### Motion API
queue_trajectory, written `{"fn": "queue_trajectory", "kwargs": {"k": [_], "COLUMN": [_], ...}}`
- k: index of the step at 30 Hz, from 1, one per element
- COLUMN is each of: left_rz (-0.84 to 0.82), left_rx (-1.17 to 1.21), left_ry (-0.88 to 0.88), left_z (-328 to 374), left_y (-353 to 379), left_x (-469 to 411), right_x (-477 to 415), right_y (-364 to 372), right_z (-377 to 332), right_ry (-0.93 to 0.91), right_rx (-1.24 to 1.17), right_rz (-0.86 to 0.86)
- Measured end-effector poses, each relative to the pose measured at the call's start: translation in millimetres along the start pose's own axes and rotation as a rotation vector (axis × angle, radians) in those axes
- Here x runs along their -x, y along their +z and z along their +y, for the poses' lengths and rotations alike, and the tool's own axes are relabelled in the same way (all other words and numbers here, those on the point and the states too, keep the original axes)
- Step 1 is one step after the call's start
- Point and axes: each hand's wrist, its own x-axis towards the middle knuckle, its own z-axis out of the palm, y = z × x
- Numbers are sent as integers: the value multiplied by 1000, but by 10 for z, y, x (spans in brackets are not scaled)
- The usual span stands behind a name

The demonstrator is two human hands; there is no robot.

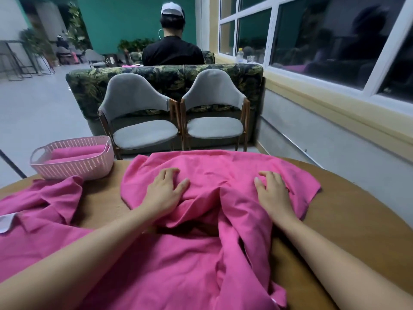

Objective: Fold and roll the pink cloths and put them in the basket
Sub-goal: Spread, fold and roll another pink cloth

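Note:
A large pink cloth (214,173) lies rumpled across the middle of the wooden table (348,211) and hangs toward me. My left hand (164,189) rests flat on its left part, fingers spread. My right hand (271,190) presses flat on its right part, fingers apart. Neither hand pinches the fabric. A second pink cloth (42,204) lies crumpled at the left, with a white label at its edge. The pink plastic basket (73,170) stands at the table's far left and holds rolled pink cloths (78,151).
Two grey chairs (143,121) stand just beyond the table's far edge, in front of a leaf-patterned sofa (85,86). A person in black sits behind it, back turned. A wall with windows (324,41) runs along the right.

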Motion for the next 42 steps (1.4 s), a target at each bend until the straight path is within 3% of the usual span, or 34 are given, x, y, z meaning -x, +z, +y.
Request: {"fn": "queue_trajectory", "kwargs": {"k": [8, 13, 19, 26, 30, 38, 42], "left_rz": [35, 51, 148, 380, 299, 36, -44], "left_rx": [-79, -81, -62, -21, 27, 74, 74], "left_ry": [43, 28, 23, 124, 190, 505, 514], "left_z": [-460, -754, -917, -798, -609, 293, 464], "left_y": [-61, -181, -226, -299, -321, -310, -140], "left_x": [-395, -694, -912, -681, -403, 390, 736], "right_x": [-484, -864, -1105, -759, -291, 501, 634], "right_y": [-155, -336, -449, -549, -559, -615, -505], "right_z": [336, 627, 790, 588, 400, 248, 282], "right_ry": [-64, -106, -170, -406, -464, -497, -494], "right_rx": [171, 160, 245, 228, 174, 145, 210], "right_rz": [-27, -50, 168, 308, 207, -48, -123]}}
